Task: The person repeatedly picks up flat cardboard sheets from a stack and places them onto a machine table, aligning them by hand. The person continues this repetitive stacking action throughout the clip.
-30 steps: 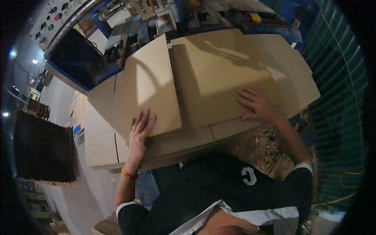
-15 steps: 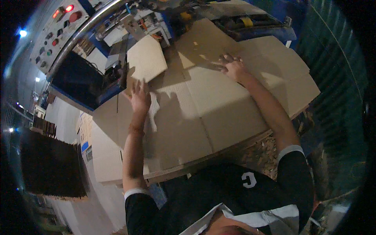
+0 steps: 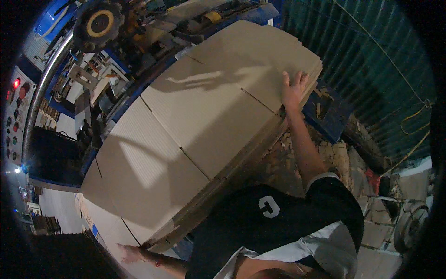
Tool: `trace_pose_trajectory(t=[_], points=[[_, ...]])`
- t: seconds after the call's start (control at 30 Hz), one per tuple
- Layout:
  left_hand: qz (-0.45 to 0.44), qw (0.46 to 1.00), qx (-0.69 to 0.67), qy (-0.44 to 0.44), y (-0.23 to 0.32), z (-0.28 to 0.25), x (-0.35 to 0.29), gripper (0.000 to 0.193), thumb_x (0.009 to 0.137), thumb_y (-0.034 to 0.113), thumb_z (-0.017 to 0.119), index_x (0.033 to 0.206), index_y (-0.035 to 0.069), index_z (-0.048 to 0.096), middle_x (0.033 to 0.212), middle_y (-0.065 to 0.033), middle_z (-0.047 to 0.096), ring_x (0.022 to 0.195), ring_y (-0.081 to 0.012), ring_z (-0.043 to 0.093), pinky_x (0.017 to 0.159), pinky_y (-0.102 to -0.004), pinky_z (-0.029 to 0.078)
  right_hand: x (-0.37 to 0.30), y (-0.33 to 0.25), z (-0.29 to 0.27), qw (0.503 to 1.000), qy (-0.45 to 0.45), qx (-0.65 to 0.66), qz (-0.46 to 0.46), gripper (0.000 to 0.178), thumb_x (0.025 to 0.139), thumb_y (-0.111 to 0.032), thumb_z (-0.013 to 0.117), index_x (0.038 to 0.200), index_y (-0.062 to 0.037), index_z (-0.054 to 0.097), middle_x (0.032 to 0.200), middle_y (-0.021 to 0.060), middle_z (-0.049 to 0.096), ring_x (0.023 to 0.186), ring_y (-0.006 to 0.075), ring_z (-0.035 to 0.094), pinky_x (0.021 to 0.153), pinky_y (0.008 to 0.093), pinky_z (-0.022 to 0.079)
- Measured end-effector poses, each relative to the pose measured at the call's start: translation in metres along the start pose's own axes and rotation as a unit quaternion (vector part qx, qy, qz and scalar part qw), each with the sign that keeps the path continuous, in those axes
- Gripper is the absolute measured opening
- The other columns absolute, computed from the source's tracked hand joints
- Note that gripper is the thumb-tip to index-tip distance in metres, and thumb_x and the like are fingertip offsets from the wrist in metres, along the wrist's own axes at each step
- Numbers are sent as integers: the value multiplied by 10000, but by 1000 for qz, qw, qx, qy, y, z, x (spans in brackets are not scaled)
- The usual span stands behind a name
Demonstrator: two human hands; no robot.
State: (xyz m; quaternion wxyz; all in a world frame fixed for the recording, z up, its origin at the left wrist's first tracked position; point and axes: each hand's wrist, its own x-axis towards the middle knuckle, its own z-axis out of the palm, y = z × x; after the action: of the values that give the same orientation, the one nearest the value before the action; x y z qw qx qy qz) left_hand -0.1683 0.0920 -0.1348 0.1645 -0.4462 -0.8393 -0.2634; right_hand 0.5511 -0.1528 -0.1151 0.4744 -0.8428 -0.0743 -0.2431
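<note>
At opposite ends of a cardboard stack (image 3: pixel 195 125), left hand (image 3: pixel 130 253) and right hand (image 3: pixel 293 88) press flat with fingers spread, seemingly squaring it.

Box factory, blue machine (image 3: pixel 100 28), cardboard stack (image 3: pixel 200 125)

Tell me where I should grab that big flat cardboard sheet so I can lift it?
Probably by its two far ends, one hand on each. The cardboard sheet is long, flat and floppy-looking, and the right hand and left hand already sit at opposite ends. A one-sided grip would likely let it sag.
</note>
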Motion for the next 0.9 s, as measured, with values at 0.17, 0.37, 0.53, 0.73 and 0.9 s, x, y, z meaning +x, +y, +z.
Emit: trace_pose_trajectory(t=[0.17,0.37,0.53,0.73,0.9], points=[[-26,991,-107,81,-5,-37,13,423,898,245,491,1266,39,476,1307,-181,453,1134,-304,493,964,-383,391,6,-42,-17,997,28,30,71,766,846,-483,543,1319,83,335,1407,270,256,1304,369,254,1064,405,230],[-54,914,-393,81,-13,-112,48,394,931,262,435,1234,17,494,1279,-178,462,1083,-312,519,892,-388,440,43,-41,-27,936,76,331,88,540,863,-347,566,1231,30,450,1281,154,456,1166,266,441,967,374,350],[-140,710,-690,-7,-18,-100,65,306,870,179,481,1078,-38,540,1126,-171,536,965,-317,557,790,-421,490,103,-33,-23,878,31,468,93,331,824,-99,591,1128,0,507,1068,94,565,964,212,524,852,354,414],[-87,686,-714,-110,-24,-114,36,298,805,144,568,1050,-23,551,1069,-162,569,969,-287,557,821,-425,470,53,-102,-152,881,-65,460,-88,429,841,-30,504,1259,37,434,1179,111,546,1042,204,527,918,306,388],[36,762,-610,-214,17,-172,-67,355,814,64,553,1154,-38,543,1124,-130,572,1019,-225,545,902,-386,431,-66,-109,-192,850,-383,289,-218,359,782,-85,604,1135,-32,565,1195,119,560,1111,243,513,963,385,384]])
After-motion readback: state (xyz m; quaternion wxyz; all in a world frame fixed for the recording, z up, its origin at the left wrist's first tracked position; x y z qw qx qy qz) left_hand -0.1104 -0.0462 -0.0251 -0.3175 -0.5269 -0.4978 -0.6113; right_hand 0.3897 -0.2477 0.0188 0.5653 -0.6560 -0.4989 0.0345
